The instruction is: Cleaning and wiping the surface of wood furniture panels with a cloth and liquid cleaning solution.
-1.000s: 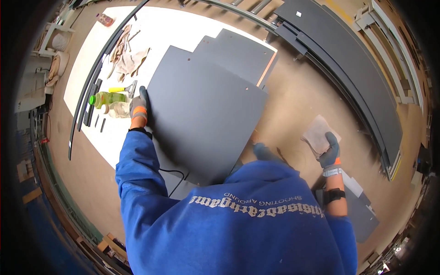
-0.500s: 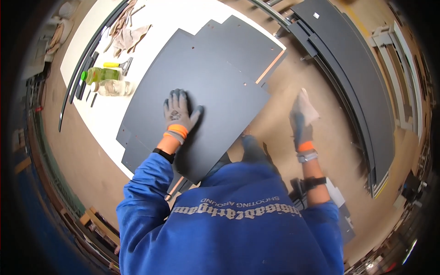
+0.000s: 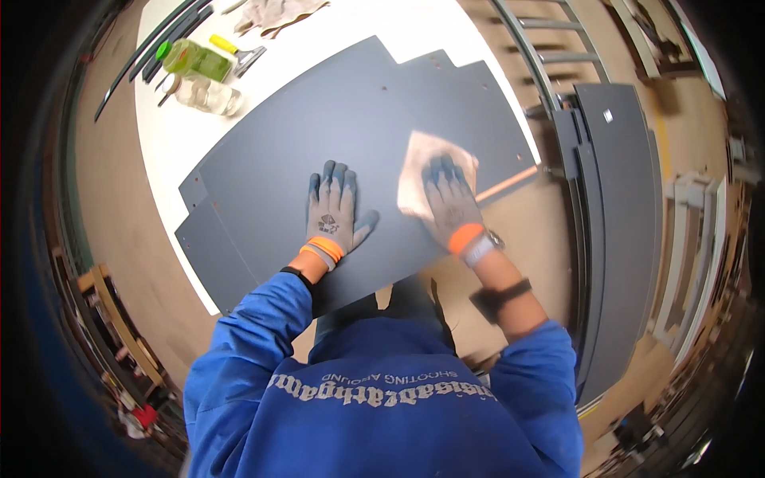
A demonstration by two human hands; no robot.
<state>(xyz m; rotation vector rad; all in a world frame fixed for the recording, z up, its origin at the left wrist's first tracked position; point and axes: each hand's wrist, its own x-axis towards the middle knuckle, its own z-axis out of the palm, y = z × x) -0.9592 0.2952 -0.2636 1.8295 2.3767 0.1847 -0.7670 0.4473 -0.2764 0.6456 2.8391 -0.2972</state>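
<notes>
A large dark grey panel (image 3: 295, 135) with stepped corners and small holes lies over the white tabletop (image 3: 163, 171). My left hand (image 3: 335, 207), in a grey glove with dark blue fingertips, rests flat and open on the panel, fingers stretched out. To its right, my right hand (image 3: 453, 195), gloved the same way, holds a pale pink cloth (image 3: 414, 171) pressed against the panel's surface. The hand covers part of the cloth and is slightly blurred. Along the panel's right edge runs a copper-coloured strip (image 3: 508, 184).
At the table's far left lie a bottle with green liquid (image 3: 199, 60), a clear bottle (image 3: 209, 97), a yellow-handled scraper (image 3: 239, 54) and a crumpled cloth (image 3: 279, 14). Dark strips (image 3: 171, 36) lie beyond them. On the right, more dark panels (image 3: 613, 239) lean by a metal rack (image 3: 550, 56).
My right hand has swung in from the right, beside the table, and brought the cloth onto the panel. My left hand stays flat on the panel. The view has turned.
</notes>
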